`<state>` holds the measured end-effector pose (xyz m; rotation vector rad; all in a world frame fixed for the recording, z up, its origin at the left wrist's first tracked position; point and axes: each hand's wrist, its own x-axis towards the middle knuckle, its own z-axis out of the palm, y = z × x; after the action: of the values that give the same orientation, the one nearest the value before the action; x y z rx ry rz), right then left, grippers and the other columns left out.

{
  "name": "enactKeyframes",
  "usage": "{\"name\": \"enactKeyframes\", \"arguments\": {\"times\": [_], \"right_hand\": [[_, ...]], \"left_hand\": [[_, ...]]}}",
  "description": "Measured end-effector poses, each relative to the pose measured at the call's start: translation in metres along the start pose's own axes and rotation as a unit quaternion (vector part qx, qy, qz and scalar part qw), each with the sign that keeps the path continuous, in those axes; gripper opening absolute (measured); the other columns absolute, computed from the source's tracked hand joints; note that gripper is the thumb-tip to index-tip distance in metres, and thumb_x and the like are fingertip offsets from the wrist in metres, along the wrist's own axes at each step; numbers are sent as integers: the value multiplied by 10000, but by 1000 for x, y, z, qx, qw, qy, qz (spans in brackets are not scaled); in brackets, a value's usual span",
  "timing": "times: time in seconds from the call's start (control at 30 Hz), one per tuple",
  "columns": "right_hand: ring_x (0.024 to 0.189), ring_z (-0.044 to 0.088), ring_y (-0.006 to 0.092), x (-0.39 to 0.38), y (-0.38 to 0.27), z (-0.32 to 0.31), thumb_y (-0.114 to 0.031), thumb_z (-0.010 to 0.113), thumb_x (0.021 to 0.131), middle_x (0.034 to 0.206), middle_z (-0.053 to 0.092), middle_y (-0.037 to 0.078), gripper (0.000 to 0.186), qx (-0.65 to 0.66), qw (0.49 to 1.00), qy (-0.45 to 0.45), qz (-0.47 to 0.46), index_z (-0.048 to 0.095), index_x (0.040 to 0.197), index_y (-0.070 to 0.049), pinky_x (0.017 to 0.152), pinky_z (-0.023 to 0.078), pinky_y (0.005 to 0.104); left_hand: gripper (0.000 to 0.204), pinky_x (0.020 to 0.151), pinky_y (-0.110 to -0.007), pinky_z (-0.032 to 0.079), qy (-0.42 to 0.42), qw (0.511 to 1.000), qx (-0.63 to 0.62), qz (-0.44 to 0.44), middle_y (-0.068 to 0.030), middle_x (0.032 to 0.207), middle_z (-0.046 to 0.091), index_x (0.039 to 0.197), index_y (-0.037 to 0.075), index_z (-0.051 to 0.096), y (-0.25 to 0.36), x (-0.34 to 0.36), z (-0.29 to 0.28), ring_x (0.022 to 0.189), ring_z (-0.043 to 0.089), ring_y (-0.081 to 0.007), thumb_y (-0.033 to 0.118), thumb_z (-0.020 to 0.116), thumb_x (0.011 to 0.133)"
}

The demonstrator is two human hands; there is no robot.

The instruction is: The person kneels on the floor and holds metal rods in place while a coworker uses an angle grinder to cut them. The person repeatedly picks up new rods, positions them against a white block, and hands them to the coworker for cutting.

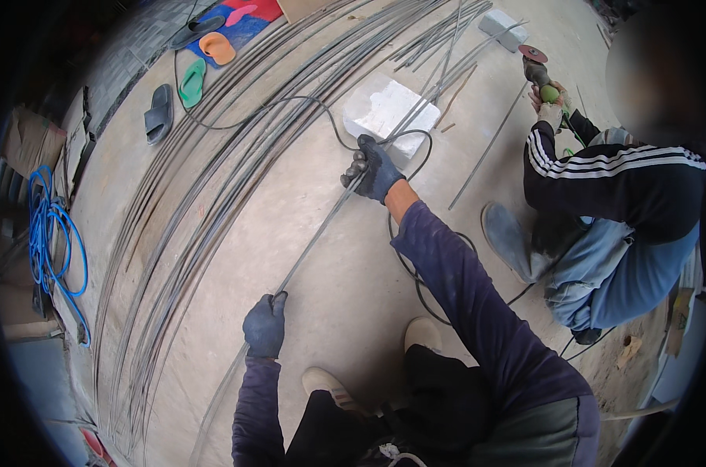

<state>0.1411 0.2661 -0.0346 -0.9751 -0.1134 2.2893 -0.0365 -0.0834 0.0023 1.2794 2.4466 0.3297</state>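
Note:
Thin steel rods (pixel 322 234) run slantwise across the middle, from the lower left up to a white block (pixel 380 109). In a dark glove, my right hand (pixel 374 167) is closed round them just in front of the block. Nearer my body, my left hand (pixel 265 327), also gloved, is closed round the same rods. Past the block, the rods' far ends spread toward a second white block (pixel 501 28). On the right a crouching co-worker holds an angle grinder (pixel 536 71) with a reddish disc, apart from my rods.
Many long rods (pixel 205 206) lie curving along the floor to my left. A black cable (pixel 290 99) crosses them and loops near my right arm. Sandals (pixel 159 114) and a coiled blue hose (pixel 51 226) are at the left. The co-worker's shoe (pixel 503 237) is right of my arm.

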Motion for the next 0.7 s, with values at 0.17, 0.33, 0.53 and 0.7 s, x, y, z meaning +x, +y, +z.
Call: {"name": "enactKeyframes", "arguments": {"times": [0.17, 0.33, 0.53, 0.7], "right_hand": [[521, 524, 264, -8, 28, 4, -463, 632, 934, 498, 404, -2, 443, 1, 1000, 3, 24, 476, 635, -175, 726, 513, 458], [477, 420, 235, -5, 49, 5, -441, 577, 948, 505, 361, -8, 425, 3, 998, -33, 56, 430, 640, -188, 632, 455, 434], [449, 366, 208, -13, 49, 13, -396, 541, 946, 471, 304, -15, 408, -36, 997, -33, 52, 396, 625, -191, 617, 428, 412], [443, 410, 212, -14, 45, 11, -418, 500, 979, 438, 321, -17, 470, -50, 997, -30, 59, 406, 578, -192, 647, 457, 427]], "left_hand": [[464, 618, -496, 484, 13, 999, 24, 21, -198, 726, 653, 816, 42, 640, -3, 3, 0, 689, 649, -404, 472, 561, 973], [495, 638, -503, 486, 3, 1000, -11, 11, -209, 757, 665, 832, 38, 653, 0, 2, -6, 719, 652, -411, 491, 525, 984], [520, 616, -453, 488, -90, 985, -150, -8, -187, 718, 653, 872, 26, 697, -26, 17, -11, 648, 636, -349, 483, 483, 999], [503, 517, -316, 448, -262, 919, -261, -137, -48, 663, 594, 902, 27, 720, -11, 29, -41, 549, 553, -154, 474, 512, 1000]]}}
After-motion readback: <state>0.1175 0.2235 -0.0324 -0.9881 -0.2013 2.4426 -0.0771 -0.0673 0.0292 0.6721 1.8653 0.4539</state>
